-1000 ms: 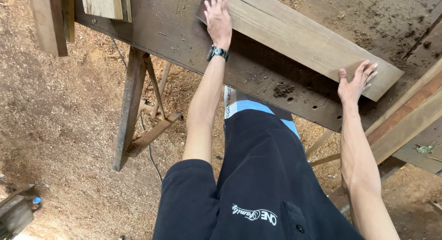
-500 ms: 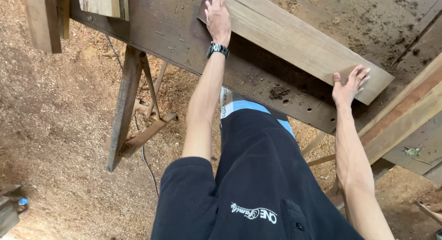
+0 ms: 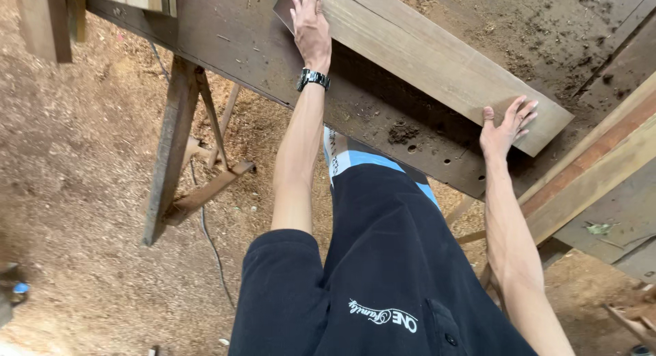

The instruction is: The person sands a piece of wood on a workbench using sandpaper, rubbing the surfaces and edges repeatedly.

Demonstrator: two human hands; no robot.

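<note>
A pale wooden board point(image 3: 424, 59) lies flat on a dark, stained workbench top point(image 3: 239, 38), running diagonally from 11 o'clock to 3 o'clock in the head view.

Left hand point(image 3: 311, 24): positioned at 12 o'clock, palm down on the upper-left end of the board. Fingers extended and close together, flat against the wood. Nothing is pinched or gripped. A metal wristwatch point(image 3: 313, 78) sits on this wrist.

Right hand point(image 3: 506, 129): positioned at 2 o'clock, resting on the lower-right end of the board, near its near edge. Fingers spread and laid on the board surface, thumb set apart at the edge. No closed grip is visible.

Bench surface: scattered with sawdust and dark debris. A small heap of sawdust point(image 3: 403, 132) lies just beside the board's near edge, between the two hands, with several drilled holes point(image 3: 447, 159) near it.

Surroundings: a wooden trestle leg point(image 3: 171, 147) supports the bench at 9 o'clock, with a thin cable point(image 3: 205, 226) running down beside it. Further planks point(image 3: 594, 171) lie at 3 o'clock. The floor point(image 3: 75, 192) is covered with sawdust. The person wears a black shirt point(image 3: 383, 281).
</note>
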